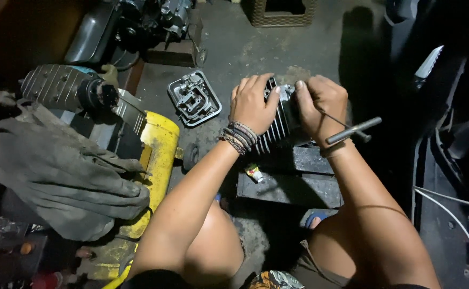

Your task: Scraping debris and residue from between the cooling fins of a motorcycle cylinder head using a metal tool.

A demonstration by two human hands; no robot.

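Just above the middle of the frame, a single black finned engine cylinder [280,120] sits on a dark wooden block [290,179], gripped from both sides. The left hand [253,104] lies over the cylinder's left flank with its fingers [261,85] curled across the top edge and the thumb pressed toward the pale metal part at the crown, so the fins show just below and to the right of the palm. The right hand [323,104] is closed around the cylinder's right side, its thumb tip meeting the same pale part from the other direction; the two thumbs are almost touching. One metal T-handle tool [352,130] juts out to the right from under the right wrist, though whether the fingers actually clasp its shaft cannot be told. A stack of braided bracelets [238,137] circles the left wrist. One small tube [254,173] lies on the block's left edge, below the left wrist. To the left of the hands, in the upper middle, one grey metal engine cover [194,99] rests on the concrete floor [245,48]. Further left are a yellow tank [156,155] and a crumpled grey cloth [57,166], and one woven basket [282,12] stands at the top edge.
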